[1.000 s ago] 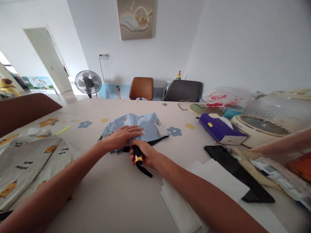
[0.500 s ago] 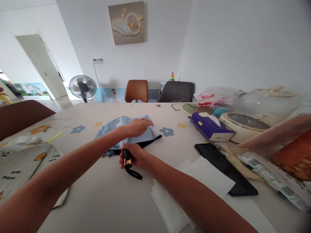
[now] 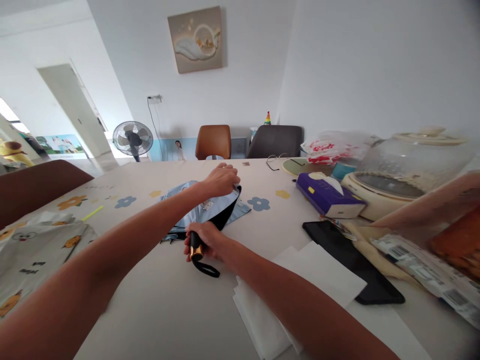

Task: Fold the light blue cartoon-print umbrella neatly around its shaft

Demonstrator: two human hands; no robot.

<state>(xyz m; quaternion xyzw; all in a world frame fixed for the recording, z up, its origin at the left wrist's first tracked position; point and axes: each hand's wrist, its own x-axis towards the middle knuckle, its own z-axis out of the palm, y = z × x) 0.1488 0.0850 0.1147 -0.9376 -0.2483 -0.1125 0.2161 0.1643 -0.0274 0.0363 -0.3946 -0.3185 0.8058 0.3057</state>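
A folding umbrella lies on the table, its light blue canopy (image 3: 204, 205) loose and folded, with a black underside showing along one raised flap. My right hand (image 3: 210, 237) is wrapped round its short black handle (image 3: 195, 245), which has a gold band and a black wrist strap (image 3: 206, 269). Beyond it, my left hand (image 3: 223, 180) has its fingers curled over the far right edge of the canopy and holds that flap up off the table. The fingertips of the left hand are partly hidden.
White paper sheets (image 3: 318, 275) and a black phone (image 3: 348, 260) lie to the right. Behind them stand a purple tissue box (image 3: 326, 197) and a clear-lidded appliance (image 3: 408, 170). A printed cloth (image 3: 41, 250) lies at left. Eyeglasses (image 3: 277, 161) rest near the far edge.
My left hand has closed on the canopy edge and lifted it up and away, uncovering more of the black underside. The right hand keeps its hold on the handle.
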